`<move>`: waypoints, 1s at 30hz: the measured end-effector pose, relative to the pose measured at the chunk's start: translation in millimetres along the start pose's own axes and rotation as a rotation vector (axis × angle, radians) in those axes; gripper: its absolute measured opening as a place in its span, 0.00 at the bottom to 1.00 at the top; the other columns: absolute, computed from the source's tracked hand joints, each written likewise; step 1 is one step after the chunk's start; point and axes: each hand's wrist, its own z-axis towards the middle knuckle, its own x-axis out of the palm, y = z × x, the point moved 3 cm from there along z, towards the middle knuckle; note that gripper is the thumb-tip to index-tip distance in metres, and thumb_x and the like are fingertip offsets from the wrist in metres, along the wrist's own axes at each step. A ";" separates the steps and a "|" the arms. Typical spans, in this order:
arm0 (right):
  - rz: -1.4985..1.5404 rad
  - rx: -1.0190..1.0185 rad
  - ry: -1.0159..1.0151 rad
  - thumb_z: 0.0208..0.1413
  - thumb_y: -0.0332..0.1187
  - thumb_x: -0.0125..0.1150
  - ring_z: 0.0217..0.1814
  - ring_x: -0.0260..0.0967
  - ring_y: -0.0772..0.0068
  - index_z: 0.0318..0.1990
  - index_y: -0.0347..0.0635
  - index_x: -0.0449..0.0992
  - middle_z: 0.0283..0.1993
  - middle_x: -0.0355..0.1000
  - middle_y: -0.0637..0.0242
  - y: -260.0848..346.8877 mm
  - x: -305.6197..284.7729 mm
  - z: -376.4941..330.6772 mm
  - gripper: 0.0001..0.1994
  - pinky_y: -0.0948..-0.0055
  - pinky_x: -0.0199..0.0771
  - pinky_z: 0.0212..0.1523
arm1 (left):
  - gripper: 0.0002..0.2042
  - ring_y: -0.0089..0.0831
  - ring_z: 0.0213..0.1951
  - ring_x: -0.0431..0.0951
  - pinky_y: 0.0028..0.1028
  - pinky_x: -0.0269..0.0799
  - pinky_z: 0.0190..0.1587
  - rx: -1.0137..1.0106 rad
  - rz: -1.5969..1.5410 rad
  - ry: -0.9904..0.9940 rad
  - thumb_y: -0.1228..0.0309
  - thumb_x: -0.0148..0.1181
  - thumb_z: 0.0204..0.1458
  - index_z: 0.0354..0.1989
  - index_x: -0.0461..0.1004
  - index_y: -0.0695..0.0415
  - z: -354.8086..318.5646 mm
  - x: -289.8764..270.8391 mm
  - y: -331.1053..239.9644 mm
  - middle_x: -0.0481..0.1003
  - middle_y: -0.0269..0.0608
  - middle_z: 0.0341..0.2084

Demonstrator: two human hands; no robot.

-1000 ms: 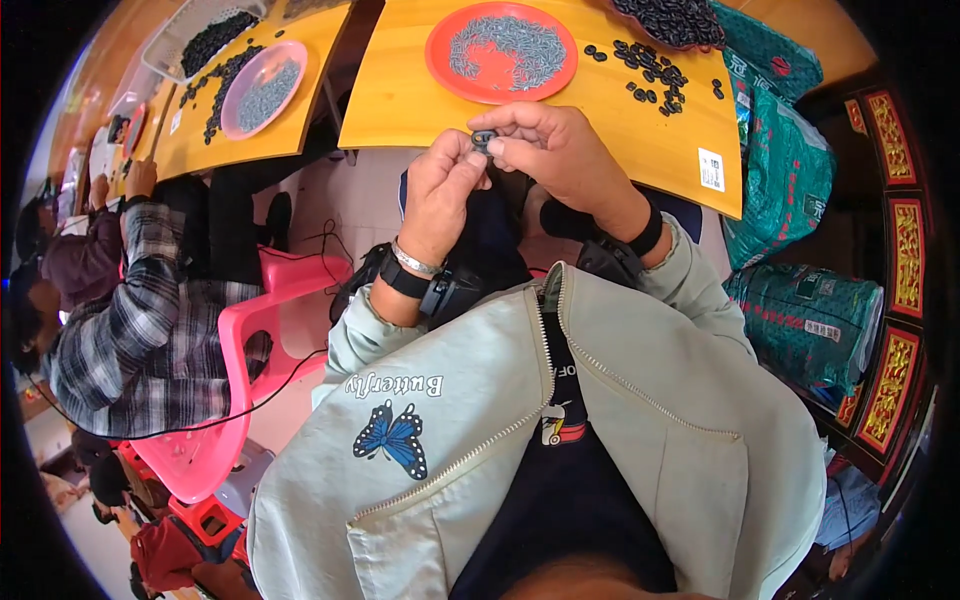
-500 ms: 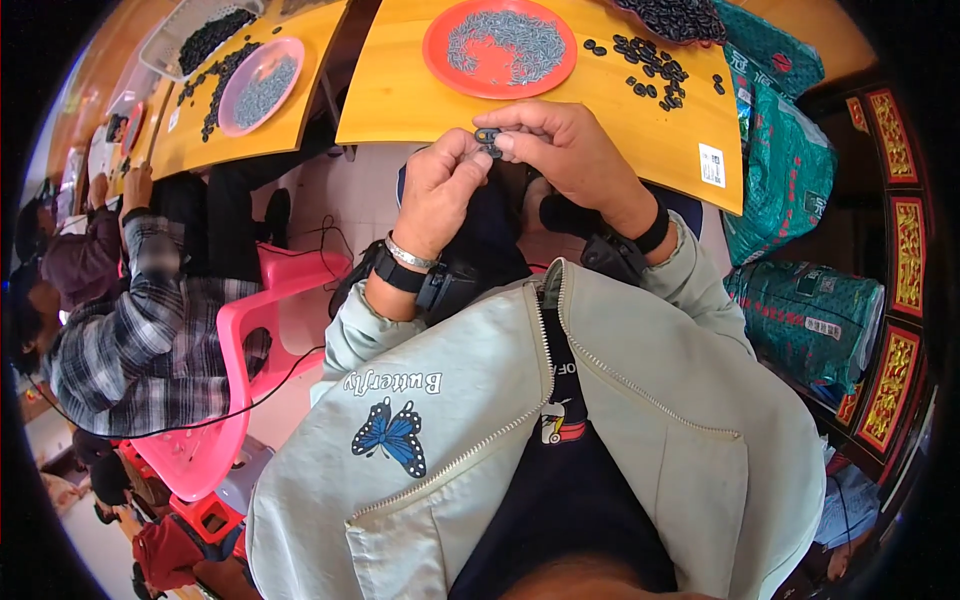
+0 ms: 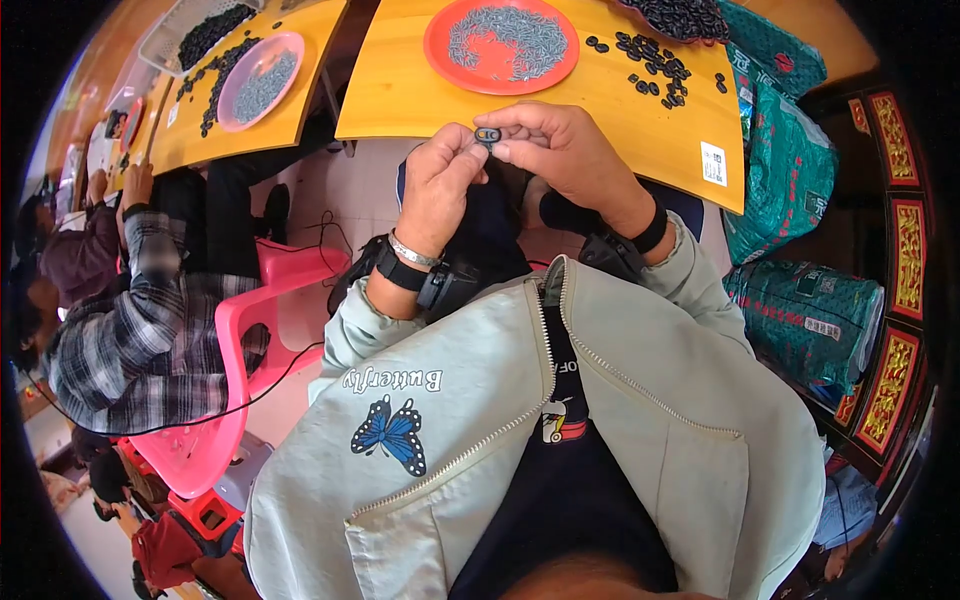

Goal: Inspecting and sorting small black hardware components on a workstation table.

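Observation:
A small black oval part (image 3: 487,135) with openings through it is held up just in front of the table's near edge. My left hand (image 3: 438,185) pinches it between thumb and fingertips. From the other side, the thumb and forefinger of my right hand (image 3: 567,152) close on its right end. A red round plate (image 3: 437,62) with many small silvery metal pins (image 3: 525,35) lies on the table beyond my hands. To its right, several loose black oval parts (image 3: 655,58) are scattered on the yellow tabletop (image 3: 400,105).
A dark heaped container (image 3: 680,18) stands at the back right. Green woven bags (image 3: 790,175) sit right of the table. On the left, a person in a plaid sleeve (image 3: 150,270) sits on a pink chair (image 3: 232,340) at another table with a pink plate (image 3: 228,95).
The oval part has turned so its face with openings shows more plainly. Both hands stay at nearly the same place, with the fingers shifted slightly.

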 end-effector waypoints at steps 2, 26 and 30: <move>0.004 -0.007 0.007 0.53 0.23 0.56 0.33 0.66 0.88 0.48 0.35 0.74 0.35 0.72 0.74 -0.1 1.7 -1.1 0.14 0.86 0.68 0.37 | 0.08 0.20 0.22 0.67 0.21 0.64 0.27 -0.020 -0.013 0.011 0.73 0.51 0.52 0.24 0.67 0.63 -0.1 -0.2 -0.1 0.69 0.33 0.18; 0.115 0.003 -0.006 0.51 0.21 0.57 0.33 0.68 0.88 0.48 0.31 0.73 0.33 0.71 0.73 5.1 6.3 -3.4 0.14 0.88 0.69 0.36 | 0.07 0.19 0.22 0.67 0.20 0.64 0.28 -0.074 -0.211 0.048 0.73 0.50 0.55 0.25 0.67 0.61 0.1 1.8 1.8 0.67 0.31 0.18; 0.159 -0.010 -0.014 0.52 0.21 0.57 0.34 0.69 0.86 0.48 0.30 0.72 0.34 0.72 0.72 2.9 7.3 -2.8 0.14 0.87 0.70 0.37 | 0.07 0.19 0.22 0.66 0.20 0.65 0.28 -0.058 -0.228 0.021 0.73 0.50 0.55 0.25 0.66 0.61 -1.3 3.8 0.2 0.66 0.31 0.18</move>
